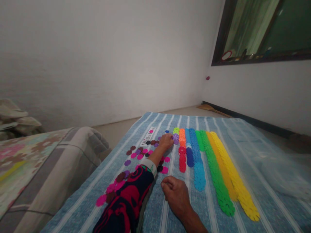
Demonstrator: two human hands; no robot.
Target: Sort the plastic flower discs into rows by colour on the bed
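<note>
My left hand [166, 141] reaches to the far part of the cloth, its fingers pinched at a purple flower-shaped disc [175, 139]. That disc lies at the near end of a short column headed by yellow-green discs [176, 130]. Closer to me, my right hand [177, 196] is curled in a loose fist on the cloth, with nothing visible in it. Orange discs [182, 135] and red discs [182, 163] form the column beside the purple ones. Loose pink discs [101, 200], brown discs [120, 177] and black discs are scattered around and beneath my left forearm.
Overlapping rows of light blue discs [199, 178], dark blue discs [190, 159], green discs [221, 187] and yellow discs [239, 181] run toward me. A clear plastic bag [284, 174] lies at right on the striped cloth [155, 213]. A fabric-covered seat [80, 155] stands left.
</note>
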